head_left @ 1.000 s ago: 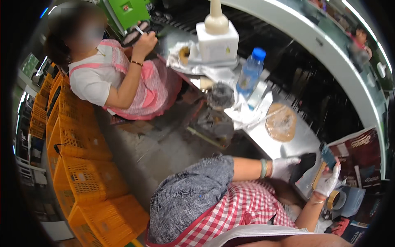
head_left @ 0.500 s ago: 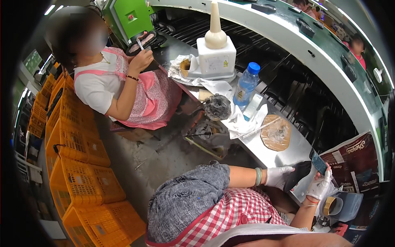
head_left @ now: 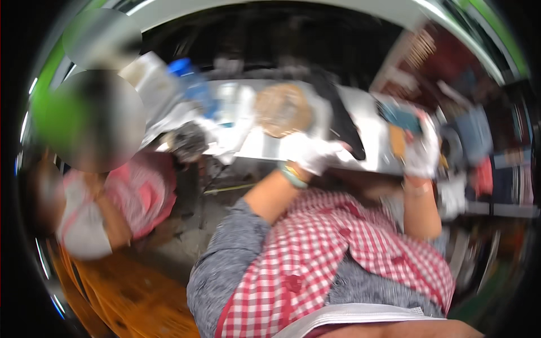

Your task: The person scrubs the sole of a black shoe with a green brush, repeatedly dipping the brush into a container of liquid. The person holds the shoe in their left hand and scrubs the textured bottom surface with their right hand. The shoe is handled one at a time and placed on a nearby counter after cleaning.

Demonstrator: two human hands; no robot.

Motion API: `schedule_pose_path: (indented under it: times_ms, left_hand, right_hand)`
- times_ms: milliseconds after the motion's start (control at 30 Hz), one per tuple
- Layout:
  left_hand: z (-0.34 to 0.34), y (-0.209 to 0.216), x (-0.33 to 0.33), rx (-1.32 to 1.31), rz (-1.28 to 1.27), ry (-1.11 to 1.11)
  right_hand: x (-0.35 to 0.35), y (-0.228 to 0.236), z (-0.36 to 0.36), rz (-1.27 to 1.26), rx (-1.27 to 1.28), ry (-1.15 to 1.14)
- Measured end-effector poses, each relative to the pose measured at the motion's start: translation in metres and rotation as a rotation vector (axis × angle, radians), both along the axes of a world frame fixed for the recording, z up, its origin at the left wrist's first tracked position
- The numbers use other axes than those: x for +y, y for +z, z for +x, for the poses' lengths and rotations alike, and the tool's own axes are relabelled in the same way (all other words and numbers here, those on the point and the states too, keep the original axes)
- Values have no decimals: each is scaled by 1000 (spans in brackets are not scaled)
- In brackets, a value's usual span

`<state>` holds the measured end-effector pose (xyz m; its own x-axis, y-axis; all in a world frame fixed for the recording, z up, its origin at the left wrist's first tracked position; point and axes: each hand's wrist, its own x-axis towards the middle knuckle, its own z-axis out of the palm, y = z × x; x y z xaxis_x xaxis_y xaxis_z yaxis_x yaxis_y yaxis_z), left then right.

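Motion smears the view. My left hand [head_left: 313, 153], in a white glove with bare fingertips, has its fingers closed on the near end of a long black sole-like piece [head_left: 345, 125], which slants away over the white bench. My right hand [head_left: 422, 151], gloved the same way, is raised at the bench's right part. A dark, flat, phone-like device [head_left: 398, 115] is at its fingers, and it looks held there. Beside that hand is a small tan block-like thing [head_left: 397, 140], too blurred to name.
Along the white bench [head_left: 259, 145] stand a round brown board [head_left: 283, 110], white cloths, a crumpled dark bundle [head_left: 187, 141] and a blue-capped bottle [head_left: 193, 90]. A co-worker in a pink apron [head_left: 143, 188] sits at left by orange crates [head_left: 135, 298]. A dark red carton [head_left: 434, 62] is far right.
My view has swung right, so the bench now runs straight across before me and the co-worker has shifted down-left. Both hands have moved apart, each keeping its thing.
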<state>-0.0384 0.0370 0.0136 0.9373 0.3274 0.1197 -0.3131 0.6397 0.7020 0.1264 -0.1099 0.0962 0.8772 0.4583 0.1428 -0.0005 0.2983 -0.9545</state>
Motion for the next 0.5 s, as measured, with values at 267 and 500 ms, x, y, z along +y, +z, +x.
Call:
schedule_pose_path:
  times_ms: [267, 500]
  left_hand:
    - [19, 25, -18, -117, 459, 589]
    - [32, 3, -14, -225, 1241, 1055]
  right_hand:
    - [-22, 8, -2, 6, 73, 16]
    - [-24, 3, -13, 10, 79, 92]
